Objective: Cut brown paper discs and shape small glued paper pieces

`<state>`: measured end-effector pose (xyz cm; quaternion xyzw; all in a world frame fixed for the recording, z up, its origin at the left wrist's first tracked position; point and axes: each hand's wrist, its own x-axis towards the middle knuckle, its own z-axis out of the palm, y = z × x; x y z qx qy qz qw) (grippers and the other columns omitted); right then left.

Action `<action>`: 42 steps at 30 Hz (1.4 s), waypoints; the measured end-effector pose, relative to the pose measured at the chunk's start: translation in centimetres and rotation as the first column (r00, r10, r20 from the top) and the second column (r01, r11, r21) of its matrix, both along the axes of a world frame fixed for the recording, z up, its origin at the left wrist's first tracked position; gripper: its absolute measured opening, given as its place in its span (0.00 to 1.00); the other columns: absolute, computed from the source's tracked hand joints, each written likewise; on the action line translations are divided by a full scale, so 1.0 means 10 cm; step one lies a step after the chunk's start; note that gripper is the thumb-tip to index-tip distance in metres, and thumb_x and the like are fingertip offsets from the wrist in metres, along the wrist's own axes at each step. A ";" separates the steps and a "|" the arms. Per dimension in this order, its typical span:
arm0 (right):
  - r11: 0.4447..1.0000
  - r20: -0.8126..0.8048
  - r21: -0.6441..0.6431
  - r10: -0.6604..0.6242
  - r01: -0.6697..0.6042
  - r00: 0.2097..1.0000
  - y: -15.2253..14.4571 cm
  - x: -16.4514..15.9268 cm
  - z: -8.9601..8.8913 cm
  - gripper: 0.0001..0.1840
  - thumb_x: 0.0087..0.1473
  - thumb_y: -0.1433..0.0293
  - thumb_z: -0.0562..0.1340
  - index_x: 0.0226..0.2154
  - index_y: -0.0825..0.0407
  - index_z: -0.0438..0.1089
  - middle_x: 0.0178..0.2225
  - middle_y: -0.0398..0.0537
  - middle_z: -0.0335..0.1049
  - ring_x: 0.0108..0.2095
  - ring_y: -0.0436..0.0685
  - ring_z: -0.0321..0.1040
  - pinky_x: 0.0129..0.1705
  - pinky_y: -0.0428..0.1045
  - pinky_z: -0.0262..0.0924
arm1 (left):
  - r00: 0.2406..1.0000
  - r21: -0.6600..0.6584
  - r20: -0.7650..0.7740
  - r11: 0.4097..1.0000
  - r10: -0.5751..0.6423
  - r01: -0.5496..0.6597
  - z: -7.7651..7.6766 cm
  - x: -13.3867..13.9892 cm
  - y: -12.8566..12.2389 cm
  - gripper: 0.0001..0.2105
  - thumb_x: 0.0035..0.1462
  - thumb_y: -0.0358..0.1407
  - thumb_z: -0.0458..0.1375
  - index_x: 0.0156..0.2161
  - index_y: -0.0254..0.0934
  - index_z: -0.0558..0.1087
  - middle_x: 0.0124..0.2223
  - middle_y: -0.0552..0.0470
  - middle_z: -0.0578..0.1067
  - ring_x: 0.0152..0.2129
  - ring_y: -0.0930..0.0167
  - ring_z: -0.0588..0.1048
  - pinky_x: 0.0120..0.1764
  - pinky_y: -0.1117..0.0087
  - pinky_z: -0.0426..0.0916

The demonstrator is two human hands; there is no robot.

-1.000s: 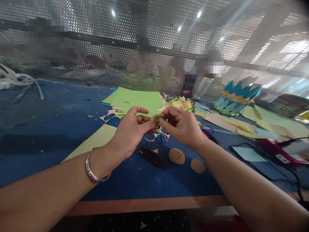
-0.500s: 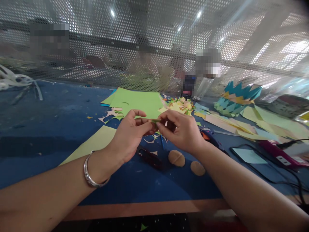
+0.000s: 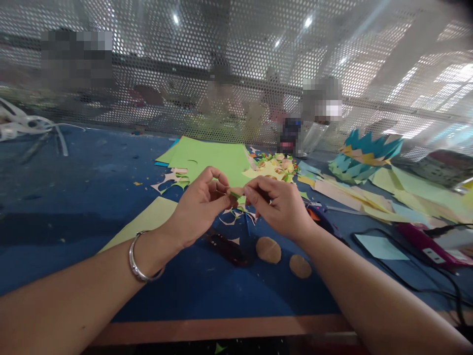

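Both hands meet above the middle of the blue table. Between the fingertips is a small green and tan paper piece (image 3: 235,192), folded or rolled; its exact form is partly hidden. My left hand (image 3: 201,204), with a silver bangle at the wrist, pinches its left end. At its right end, the thumb and forefinger of my right hand (image 3: 283,204) are closed on the edge. Below the hands lie a dark red-handled tool (image 3: 229,249), its kind unclear, and two brown discs, a larger disc (image 3: 268,250) and a smaller disc (image 3: 300,266).
Green paper sheets (image 3: 218,155) and paper scraps lie behind the hands. A teal zigzag paper crown (image 3: 365,153) stands at right, near paper strips (image 3: 343,195). A magenta power strip (image 3: 421,244) with black cables lies front right. A perforated metal screen (image 3: 166,69) closes the back.
The paper piece has turned so that more of its tan face shows. My right fingertips have shifted slightly right along it. The whole view has tilted a little.
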<state>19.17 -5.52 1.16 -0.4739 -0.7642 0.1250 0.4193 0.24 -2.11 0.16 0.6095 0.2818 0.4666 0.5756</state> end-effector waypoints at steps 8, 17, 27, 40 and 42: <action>0.997 -0.012 -0.007 -0.074 0.074 0.997 0.04 0.02 0.01 0.10 0.61 0.68 0.60 0.29 0.53 0.72 0.21 0.39 0.65 0.21 0.47 0.59 0.24 0.45 0.51 | 0.986 0.242 -0.153 0.965 -0.062 0.099 0.02 -0.05 0.01 0.03 0.61 0.33 0.64 0.40 0.40 0.75 0.37 0.53 0.78 0.34 0.72 0.77 0.42 0.69 0.73; 0.993 0.051 -0.073 -0.091 0.095 0.994 0.07 0.01 -0.05 0.12 0.60 0.60 0.65 0.40 0.52 0.71 0.26 0.40 0.72 0.21 0.47 0.62 0.26 0.45 0.52 | 0.985 0.156 -0.147 0.986 0.089 -0.066 -0.09 -0.03 0.09 0.07 0.56 0.36 0.68 0.41 0.42 0.79 0.39 0.52 0.81 0.36 0.70 0.78 0.42 0.67 0.73; 0.962 0.312 -0.181 -0.141 0.204 0.940 0.15 0.16 0.07 0.09 0.60 0.63 0.64 0.40 0.50 0.73 0.31 0.43 0.77 0.27 0.50 0.67 0.30 0.47 0.54 | 0.992 0.074 -0.082 0.993 0.098 -0.092 -0.18 -0.04 0.16 0.06 0.55 0.33 0.68 0.36 0.39 0.76 0.36 0.54 0.79 0.33 0.72 0.77 0.41 0.68 0.73; 0.701 0.578 -0.241 -0.452 0.671 0.680 -0.67 1.37 -0.02 0.21 0.58 0.48 0.59 0.37 0.47 0.74 0.30 0.47 0.77 0.29 0.60 0.72 0.31 0.52 0.58 | 0.989 0.005 -0.091 0.994 0.113 -0.113 -0.24 -0.07 0.22 0.05 0.56 0.33 0.67 0.36 0.41 0.74 0.34 0.54 0.77 0.33 0.70 0.77 0.41 0.65 0.74; 0.671 0.568 -0.270 -0.468 0.690 0.677 -0.75 1.50 -0.15 0.22 0.55 0.48 0.61 0.38 0.48 0.74 0.31 0.48 0.78 0.30 0.61 0.73 0.32 0.53 0.60 | 0.991 0.011 -0.094 0.995 0.098 -0.097 -0.24 -0.07 0.21 0.05 0.56 0.33 0.66 0.36 0.41 0.74 0.34 0.54 0.76 0.34 0.69 0.77 0.42 0.64 0.75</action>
